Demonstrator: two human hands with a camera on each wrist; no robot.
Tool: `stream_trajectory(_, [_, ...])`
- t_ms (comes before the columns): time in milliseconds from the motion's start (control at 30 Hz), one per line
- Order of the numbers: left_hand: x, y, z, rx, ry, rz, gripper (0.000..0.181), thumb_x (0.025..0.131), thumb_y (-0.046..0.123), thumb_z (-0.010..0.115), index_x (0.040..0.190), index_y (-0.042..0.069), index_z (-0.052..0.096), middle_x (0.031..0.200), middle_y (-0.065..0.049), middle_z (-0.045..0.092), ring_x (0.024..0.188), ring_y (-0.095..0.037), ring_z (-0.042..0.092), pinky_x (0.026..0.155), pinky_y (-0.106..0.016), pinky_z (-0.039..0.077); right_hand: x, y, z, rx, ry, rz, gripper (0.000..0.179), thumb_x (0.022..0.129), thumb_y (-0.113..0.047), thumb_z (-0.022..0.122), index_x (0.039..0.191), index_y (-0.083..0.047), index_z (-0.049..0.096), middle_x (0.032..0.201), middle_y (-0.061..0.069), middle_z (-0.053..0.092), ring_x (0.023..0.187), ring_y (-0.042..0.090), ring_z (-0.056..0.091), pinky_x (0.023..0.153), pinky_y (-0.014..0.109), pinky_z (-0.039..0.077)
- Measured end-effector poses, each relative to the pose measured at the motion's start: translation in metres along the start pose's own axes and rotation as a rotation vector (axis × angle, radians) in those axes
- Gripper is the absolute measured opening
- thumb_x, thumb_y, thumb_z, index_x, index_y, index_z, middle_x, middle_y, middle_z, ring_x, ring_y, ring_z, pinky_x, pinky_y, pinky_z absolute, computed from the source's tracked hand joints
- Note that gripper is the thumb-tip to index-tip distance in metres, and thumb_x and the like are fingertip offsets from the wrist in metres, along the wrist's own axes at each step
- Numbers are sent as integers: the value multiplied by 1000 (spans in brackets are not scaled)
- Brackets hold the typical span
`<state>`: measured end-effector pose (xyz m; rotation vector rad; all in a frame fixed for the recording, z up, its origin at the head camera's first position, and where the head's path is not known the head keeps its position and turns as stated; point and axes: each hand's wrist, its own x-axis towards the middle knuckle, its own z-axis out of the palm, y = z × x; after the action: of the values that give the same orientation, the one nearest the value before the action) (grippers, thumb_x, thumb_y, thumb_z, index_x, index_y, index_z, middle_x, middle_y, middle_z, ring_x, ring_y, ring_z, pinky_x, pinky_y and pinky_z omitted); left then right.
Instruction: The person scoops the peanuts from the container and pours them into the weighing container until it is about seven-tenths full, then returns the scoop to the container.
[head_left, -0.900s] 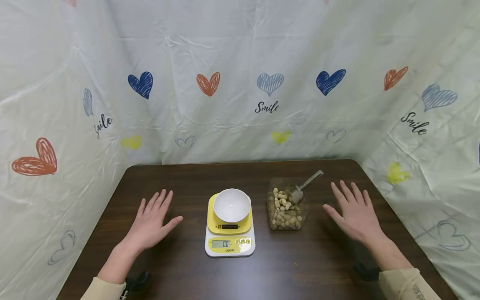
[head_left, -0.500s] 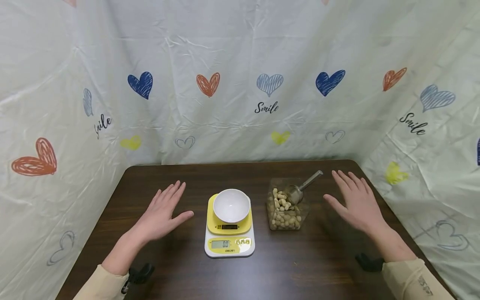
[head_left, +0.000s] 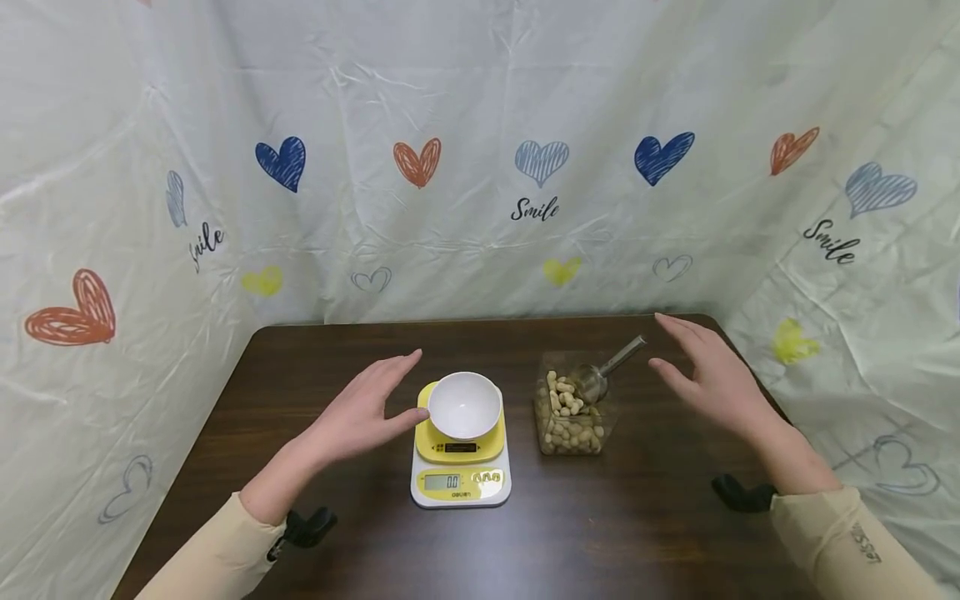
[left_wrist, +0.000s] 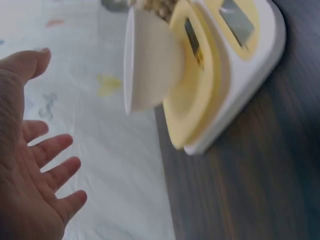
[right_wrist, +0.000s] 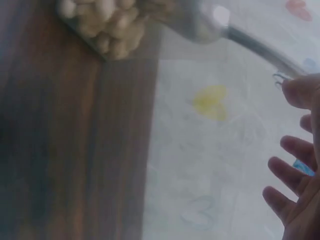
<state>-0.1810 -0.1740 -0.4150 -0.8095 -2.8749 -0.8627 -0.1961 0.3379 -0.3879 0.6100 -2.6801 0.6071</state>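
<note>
A white bowl (head_left: 464,407) sits on the yellow platform of a white-and-yellow kitchen scale (head_left: 461,483), whose display reads 0.0. My left hand (head_left: 360,417) is at the scale's left, fingers extended and thumb tip close to the bowl's rim. In the left wrist view, a gap shows between the left hand (left_wrist: 35,150) and the bowl (left_wrist: 152,60). To the right stands a clear plastic box (head_left: 573,429) of peanuts (head_left: 566,400), with a metal scoop (head_left: 592,383) stuck in it. My right hand (head_left: 712,379), empty with fingers extended, hovers right of the scoop's raised handle.
The dark wooden table (head_left: 525,542) carries the scale and the box side by side. A white sheet (head_left: 480,100) printed with hearts hangs behind the table and at both sides. Black wrist straps (head_left: 307,527) show below each hand.
My left hand has moved right, from the table's left side to beside the bowl. My right hand has turned and risen slightly toward the scoop handle. The scale, bowl and box stay in place.
</note>
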Motion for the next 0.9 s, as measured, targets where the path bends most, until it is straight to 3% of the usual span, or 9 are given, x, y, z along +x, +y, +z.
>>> stream_trajectory(200, [22,29,5,-28,-28,81,84,92,59,69,161,24,36,155,3,45,143,-19,39,113,-47,36,15,-12,-10,21,-43,-36,71,96,-25,75,158,-15,42,155,15,44,140,42,39,104,60,34])
stream_trajectory(367, [44,51,14,-40,-57,119,87,90,58,72,161,24,35,156,4,43,144,-17,36,115,-43,34,25,-23,-11,4,-135,-50,73,97,-30,74,160,-23,37,159,7,39,139,35,43,97,58,43])
stream_trajectory(600, [73,72,30,-64,-145,91,96,87,62,73,163,23,30,162,2,36,149,-19,30,117,-43,31,32,-35,-6,-62,-263,-86,67,98,-31,71,158,-20,42,162,8,35,144,35,37,97,58,45])
stream_trajectory(900, [103,87,59,-68,-261,70,112,82,68,75,165,18,19,166,-4,27,152,-25,25,118,-47,29,42,-39,6,-127,-322,-144,51,94,-26,75,141,-15,60,151,10,47,137,34,43,96,56,46])
